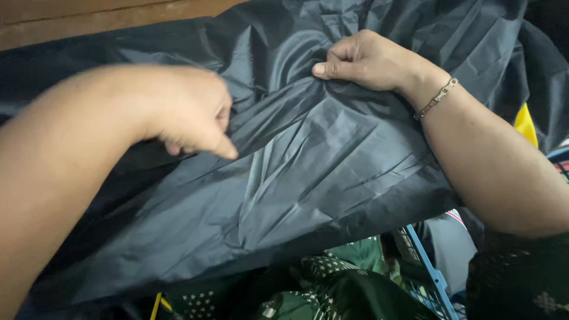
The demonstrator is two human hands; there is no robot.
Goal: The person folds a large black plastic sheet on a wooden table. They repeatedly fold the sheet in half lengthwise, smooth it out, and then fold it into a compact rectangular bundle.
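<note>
A big sheet of dark, shiny cloth (308, 178) lies spread across the person's lap and up over a wooden surface (89, 18), creased and slack through the middle. The right hand (367, 59) is curled into a fist at the top, thumb pressed flat over a bunched fold of the cloth, a thin bracelet (437, 98) on the wrist. The left hand (189, 115) is blurred; its fingers are drawn in close together, tips down on the cloth, seemingly pinching a ridge of it, though I cannot tell how firm that hold is. Below the cloth's edge sits green patterned fabric (332, 284), with a blue basket (430, 272) just beside it and something yellow (526, 124) past the right forearm. To my eye the risk lies in the slipperiness: cloth this smooth could slide out of a light pinch, and the loose lower edge could sag and catch on the basket's rim. If both hands pull apart unevenly, the creases could set crooked.
</note>
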